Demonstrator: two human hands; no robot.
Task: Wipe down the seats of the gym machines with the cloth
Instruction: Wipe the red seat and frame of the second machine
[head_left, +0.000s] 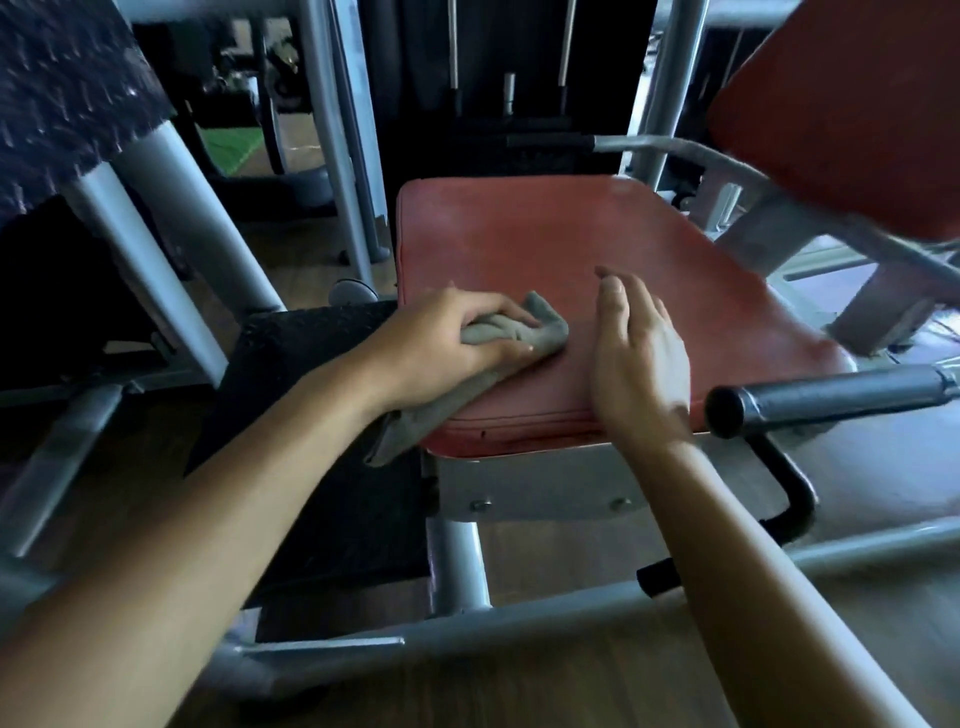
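A worn red padded seat (561, 244) of a grey-framed gym machine fills the middle of the view. My left hand (457, 343) is closed on a bunched grey cloth (519, 332) and presses it onto the seat's near left part. One end of the cloth hangs down over the seat's front left edge. My right hand (636, 358) rests flat on the seat's near right part, fingers apart, holding nothing. A hand's width of bare seat separates the two hands.
A red backrest pad (852, 119) tilts at the upper right. A black-gripped handle bar (831, 400) juts in from the right, beside my right wrist. Black padded blocks (322, 415) and grey frame tubes (171, 270) stand to the left. A weight stack (509, 104) rises behind the seat.
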